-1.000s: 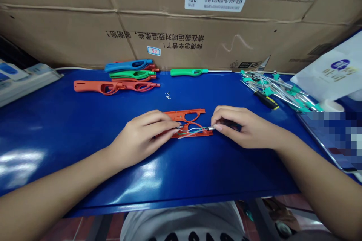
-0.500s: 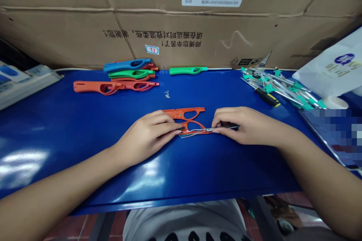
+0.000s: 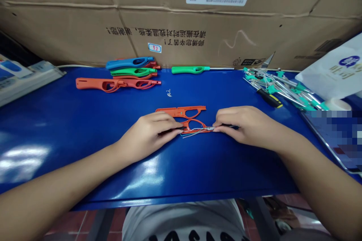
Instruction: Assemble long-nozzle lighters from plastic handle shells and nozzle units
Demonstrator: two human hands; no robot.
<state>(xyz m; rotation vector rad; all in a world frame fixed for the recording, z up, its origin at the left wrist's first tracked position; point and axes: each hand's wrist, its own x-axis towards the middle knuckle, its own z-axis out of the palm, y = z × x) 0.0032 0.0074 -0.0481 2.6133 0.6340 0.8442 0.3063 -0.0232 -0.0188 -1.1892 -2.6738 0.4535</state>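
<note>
Two orange lighter half-shells lie on the blue table in front of me, one behind the other. My left hand [image 3: 154, 131] is closed in a pinch over the left end of the nearer half-shell [image 3: 195, 121], covering that end. A small dark part shows at its fingertips. From there thin wires [image 3: 193, 133], pale and green, run right across the shell. With thumb and fingers, my right hand [image 3: 244, 125] pinches a thin metal tube [image 3: 209, 128] at the shell's right end. The farther half-shell [image 3: 169, 112] rests untouched, its inside facing up.
Several coloured lighter bodies [image 3: 97, 84] are stacked back left. A green lighter [image 3: 183, 70] with a metal rod lies at the back. Metal rods with teal ends [image 3: 292, 87] and a screwdriver [image 3: 270, 98] lie right. Behind stands a cardboard box [image 3: 85, 26].
My right fingers have shifted slightly at the metal tube, and more of its end shows. The left hand keeps its pinch. The whole view has shifted a little.
</note>
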